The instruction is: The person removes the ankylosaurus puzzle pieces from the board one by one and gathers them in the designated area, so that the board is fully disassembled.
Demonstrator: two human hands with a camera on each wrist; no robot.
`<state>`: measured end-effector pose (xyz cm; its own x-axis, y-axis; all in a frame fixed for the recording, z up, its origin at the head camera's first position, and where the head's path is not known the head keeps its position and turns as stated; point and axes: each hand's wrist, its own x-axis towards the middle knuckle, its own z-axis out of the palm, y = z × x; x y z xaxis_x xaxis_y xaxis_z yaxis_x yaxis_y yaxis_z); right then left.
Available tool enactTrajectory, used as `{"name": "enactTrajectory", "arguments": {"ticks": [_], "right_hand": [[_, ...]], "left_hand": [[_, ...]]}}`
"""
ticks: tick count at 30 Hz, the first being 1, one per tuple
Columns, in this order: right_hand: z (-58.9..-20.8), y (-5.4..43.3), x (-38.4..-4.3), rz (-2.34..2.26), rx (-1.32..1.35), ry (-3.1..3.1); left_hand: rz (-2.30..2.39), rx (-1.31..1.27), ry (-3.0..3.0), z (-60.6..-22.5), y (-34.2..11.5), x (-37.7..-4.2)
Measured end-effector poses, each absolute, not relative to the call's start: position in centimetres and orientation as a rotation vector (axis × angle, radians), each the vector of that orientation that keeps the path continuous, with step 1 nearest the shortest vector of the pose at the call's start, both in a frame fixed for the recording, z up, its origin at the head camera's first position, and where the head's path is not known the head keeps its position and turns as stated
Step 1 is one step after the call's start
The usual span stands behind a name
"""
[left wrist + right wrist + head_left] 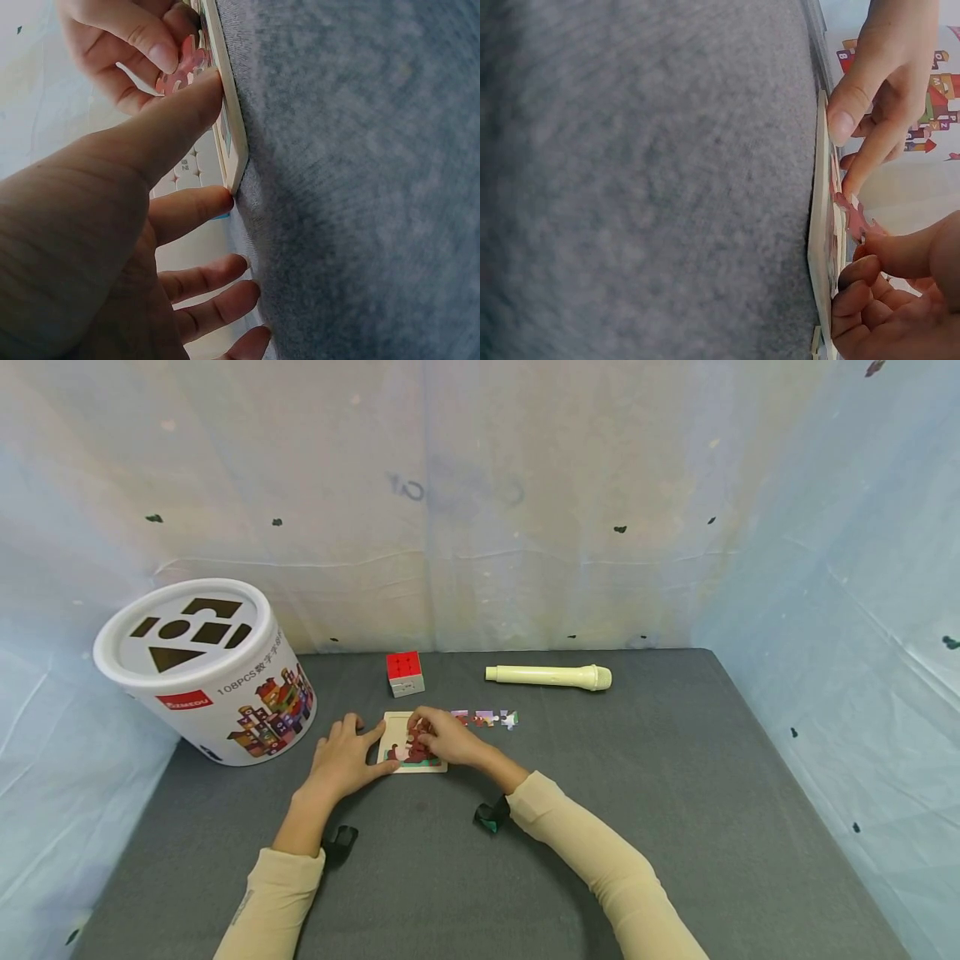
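A small wooden jigsaw tray [395,724] lies flat on the grey table, its lower part filled with a red, pink and green picture. My left hand [341,762] is spread at its left side: the thumb rests on the near edge, the index fingertip touches the left corner, and the other fingertips rest on the cloth. Between thumb and fingers, my right hand [447,739] pinches a reddish puzzle piece [857,219], tilted up over the tray. Several loose puzzle pieces [485,718] lie in a row right of the tray, partly hidden by the right hand.
Behind the tray sits a puzzle cube [406,674] with a red top. A cream toy microphone [547,676] lies near the back edge. At the left stands a large white block bucket [217,693] with shaped holes in its lid. Pale sheeting [487,527] encloses the table's back and sides.
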<state>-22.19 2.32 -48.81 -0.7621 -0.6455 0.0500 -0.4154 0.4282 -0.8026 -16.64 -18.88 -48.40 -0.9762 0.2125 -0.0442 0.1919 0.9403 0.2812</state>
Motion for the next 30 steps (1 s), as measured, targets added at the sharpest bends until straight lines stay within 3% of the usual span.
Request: {"name": "enactTrajectory", "arguments": {"ticks": [30], "right_hand": [[-48.73,3.13,-22.76,-1.511,-0.827,2.194]], "left_hand": [[0.413,0.291,3.0,-48.43,-18.82,-16.85]]}}
